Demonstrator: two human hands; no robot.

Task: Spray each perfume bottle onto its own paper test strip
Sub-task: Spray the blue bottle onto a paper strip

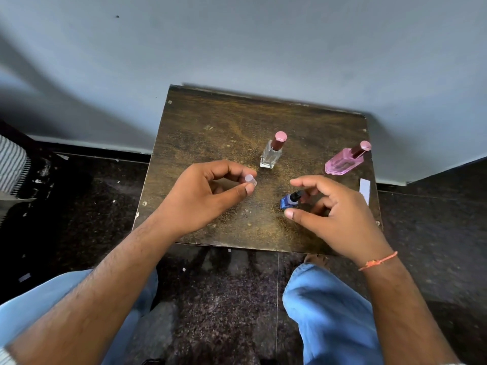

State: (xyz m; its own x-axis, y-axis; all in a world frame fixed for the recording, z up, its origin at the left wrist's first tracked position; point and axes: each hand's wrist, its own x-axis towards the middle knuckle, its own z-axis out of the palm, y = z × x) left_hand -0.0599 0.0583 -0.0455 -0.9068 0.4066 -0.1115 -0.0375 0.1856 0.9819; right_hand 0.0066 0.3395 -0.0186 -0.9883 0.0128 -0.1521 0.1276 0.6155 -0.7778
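We look down on a small dark wooden table (210, 122) set against a pale blue wall (237, 43), with our knees in blue jeans (329, 312) below it. Our left hand (208, 196) hovers over the near left part of the table, its thumb and forefinger pinched around a small clear cap (250, 179), the other fingers curled loosely into the palm. Our right hand (334, 217) is spread half open over the near right part of the table, thumb and fingers curved around but not closed on a small blue perfume bottle (287, 201); the bottle stands on the table with its dark sprayer (296, 195) bare, in the gap between the thumb tip and the forefinger, and we cannot tell whether any finger touches it. An orange thread bracelet (378, 261) circles the right wrist. Farther back, near the middle of the table, a clear bottle with a pink cap (272, 151) stands upright. Toward the far right edge stands a pink bottle with a pink cap (345, 160), well apart from the clear one. Just beside the right edge, partly hidden behind the right hand, lies a white paper test strip (365, 189). The floor (224, 299) around the table is dark and speckled, and a striped cloth (11, 164) shows at the left edge.
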